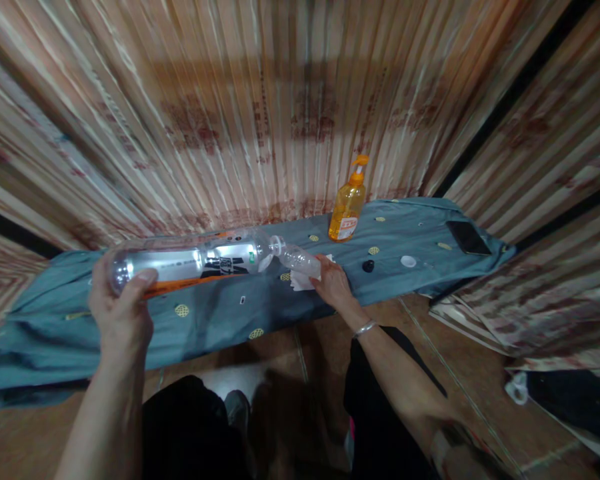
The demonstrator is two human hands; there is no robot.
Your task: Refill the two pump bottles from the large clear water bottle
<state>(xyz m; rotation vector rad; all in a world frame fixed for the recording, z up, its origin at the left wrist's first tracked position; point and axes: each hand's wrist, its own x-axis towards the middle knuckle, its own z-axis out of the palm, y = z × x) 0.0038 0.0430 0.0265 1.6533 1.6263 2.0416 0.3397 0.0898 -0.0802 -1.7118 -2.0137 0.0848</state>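
Note:
My left hand [123, 303] is closed round the base of a large clear plastic bottle [180, 265] with a silver and orange label, lying level with its neck to the right. In my right hand [336, 287] is a small clear plastic bottle [300, 259], held near its base. The necks of the two bottles meet, mouth toward mouth; whether they are joined I cannot tell. A white tissue [303, 280] shows beneath the small bottle, close to my right fingers, and whether I also grip it is unclear.
On the bench with a grey-blue patterned cloth [257, 313] stands an orange pump bottle [347, 207]. To its right lie a black cap [369, 266], a white cap [408, 261] and a dark phone [467, 237]. Striped curtains [280, 120] hang behind, with dark poles at both sides.

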